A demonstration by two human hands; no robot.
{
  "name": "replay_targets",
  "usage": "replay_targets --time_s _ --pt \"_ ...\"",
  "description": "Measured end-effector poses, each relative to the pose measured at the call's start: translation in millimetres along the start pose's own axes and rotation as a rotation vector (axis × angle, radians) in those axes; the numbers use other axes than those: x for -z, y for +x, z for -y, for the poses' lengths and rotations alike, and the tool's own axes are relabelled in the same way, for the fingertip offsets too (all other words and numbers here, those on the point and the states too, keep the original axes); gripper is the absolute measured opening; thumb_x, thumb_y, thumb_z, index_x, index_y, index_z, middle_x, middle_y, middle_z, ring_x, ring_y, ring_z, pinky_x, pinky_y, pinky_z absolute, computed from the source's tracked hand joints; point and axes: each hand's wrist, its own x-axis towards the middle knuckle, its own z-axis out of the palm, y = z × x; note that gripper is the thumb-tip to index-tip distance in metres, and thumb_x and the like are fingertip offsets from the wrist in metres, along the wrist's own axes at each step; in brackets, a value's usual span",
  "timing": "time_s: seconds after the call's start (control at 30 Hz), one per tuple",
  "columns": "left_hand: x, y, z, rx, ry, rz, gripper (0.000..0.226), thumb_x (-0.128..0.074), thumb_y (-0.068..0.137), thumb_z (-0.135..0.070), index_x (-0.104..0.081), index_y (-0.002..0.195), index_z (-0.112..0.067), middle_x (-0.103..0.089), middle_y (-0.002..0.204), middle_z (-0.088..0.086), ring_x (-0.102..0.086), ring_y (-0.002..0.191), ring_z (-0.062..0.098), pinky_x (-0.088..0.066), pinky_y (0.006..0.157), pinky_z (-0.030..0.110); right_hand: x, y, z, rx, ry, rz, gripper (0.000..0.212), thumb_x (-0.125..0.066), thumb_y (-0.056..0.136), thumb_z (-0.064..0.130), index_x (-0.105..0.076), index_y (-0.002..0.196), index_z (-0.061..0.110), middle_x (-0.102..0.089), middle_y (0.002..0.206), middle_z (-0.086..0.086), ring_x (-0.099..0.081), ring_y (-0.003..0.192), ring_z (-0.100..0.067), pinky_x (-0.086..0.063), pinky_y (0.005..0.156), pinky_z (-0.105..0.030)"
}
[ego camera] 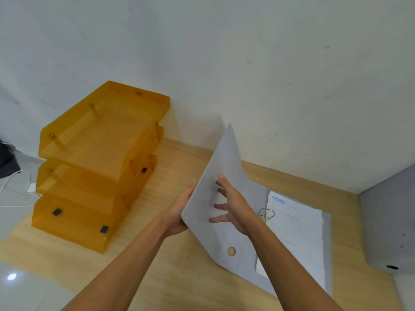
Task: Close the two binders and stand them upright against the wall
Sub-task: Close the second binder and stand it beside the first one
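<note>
Two hands closing grey binder [224, 221] near desk [179, 167] back edge: left hand [179, 212] gripping stiff cover edge, right hand [233, 205] fingers spread, pressing cover. Paper block [298, 234] heavy; hold by spine.

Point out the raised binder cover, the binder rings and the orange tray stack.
raised binder cover [224, 153], head view, bare upper part.
binder rings [267, 213], head view, metal arch.
orange tray stack [101, 135], head view, top tray's floor.

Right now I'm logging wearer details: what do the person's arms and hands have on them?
Nothing shows on them. The left hand and right hand are bare, with no gloves, rings, watch or bands in view. Both forearms are uncovered down to the frame's edge; no sleeve shows.
</note>
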Motion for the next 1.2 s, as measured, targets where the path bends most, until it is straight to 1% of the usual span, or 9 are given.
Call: replay_targets --time_s 0.1,0.27,0.43,0.53,0.7,0.83,0.97,1.03,1.2 --pt "-35.5 8.4 2.7 -0.052 0.125 -0.007 0.042 -0.029 0.105 -0.053 -0.060 0.132 -0.044 -0.066 0.138 -0.005 -0.064 0.125 0.017 -0.056 0.092 0.031 6.8 -11.0 12.5 -0.019 0.011 0.001 0.059 -0.060 0.079 0.073 -0.050 0.125 0.039 -0.045 0.138 0.003 -0.046 0.132 -0.045 -0.064 0.069 -0.053" --pt "-56.6 13.2 -4.3 -0.152 0.301 -0.015 0.039 -0.027 0.104 -0.053 -0.060 0.124 -0.052 -0.059 0.143 -0.009 -0.056 0.131 0.010 -0.048 0.105 0.032 13.8 -15.8 18.7 0.060 0.021 -0.090 0.079 -0.065 0.074 0.070 -0.049 0.138 0.027 -0.051 0.140 -0.002 -0.059 0.113 -0.037 -0.064 0.060 -0.047" --pt "-65.3 18.8 9.6 -0.290 0.517 0.068 0.046 -0.030 0.105 -0.051 -0.023 0.149 -0.059 -0.039 0.144 -0.047 -0.046 0.133 -0.014 -0.041 0.104 0.008 26.8 -22.6 17.6 0.086 0.041 -0.109 0.073 -0.063 0.075 0.071 -0.057 0.129 0.022 -0.067 0.123 -0.005 -0.072 0.097 -0.030 -0.061 0.054 -0.038" --pt "-62.8 32.3 34.7 -0.220 0.632 0.007 0.061 -0.036 0.104 -0.048 -0.007 0.158 -0.046 -0.017 0.166 -0.022 -0.027 0.149 0.003 -0.023 0.123 0.030 50.4 -25.4 7.0 0.083 0.014 -0.146 0.043 -0.056 0.092 0.054 -0.063 0.121 0.023 -0.076 0.109 -0.004 -0.074 0.092 -0.026 -0.060 0.060 -0.036" --pt "-37.9 50.3 79.0 0.035 0.908 -0.089 0.083 -0.038 0.102 -0.053 0.011 0.160 -0.020 0.015 0.169 -0.005 0.008 0.156 0.011 0.001 0.126 0.033 105.1 -30.3 -21.0 0.113 -0.012 -0.277 0.030 -0.054 0.099 0.024 -0.063 0.127 0.016 -0.074 0.115 -0.005 -0.072 0.101 -0.026 -0.061 0.078 -0.043" --pt "-26.7 58.3 95.5 0.048 0.819 -0.262 0.091 -0.058 0.096 -0.047 -0.008 0.161 -0.009 -0.013 0.169 0.007 -0.019 0.154 0.021 -0.017 0.125 0.038 160.2 -36.3 -43.8 0.108 0.001 -0.338 0.035 -0.058 0.096 0.005 -0.063 0.130 0.003 -0.072 0.122 -0.015 -0.070 0.108 -0.034 -0.054 0.098 -0.054" --pt "-25.7 64.6 109.8 0.086 0.614 -0.389 0.075 -0.074 0.087 -0.037 -0.039 0.148 -0.011 -0.055 0.147 0.008 -0.058 0.123 0.022 -0.045 0.102 0.032 202.7 -39.1 -66.0 0.027 0.050 -0.369 0.036 -0.063 0.092 0.000 -0.063 0.128 0.001 -0.073 0.120 -0.017 -0.072 0.103 -0.033 -0.058 0.089 -0.047" --pt "-29.2 68.6 118.2 0.093 0.589 -0.419 0.068 -0.078 0.085 -0.035 -0.047 0.141 -0.011 -0.061 0.140 0.008 -0.063 0.112 0.022 -0.047 0.093 0.030 215.4 -38.1 -75.5 0.010 0.003 -0.424 0.040 -0.066 0.090 0.001 -0.061 0.130 0.003 -0.071 0.122 -0.014 -0.071 0.101 -0.030 -0.059 0.087 -0.045" --pt "-41.4 71.7 128.5 0.086 0.630 -0.448 0.083 -0.083 0.081 -0.026 -0.038 0.149 -0.010 -0.056 0.143 0.010 -0.058 0.125 0.028 -0.047 0.103 0.037 218.0 -24.7 -100.8 -0.036 -0.404 -0.629 0.083 -0.067 0.080 0.002 -0.029 0.154 0.016 -0.051 0.142 -0.018 -0.058 0.116 -0.034 -0.050 0.089 -0.035"
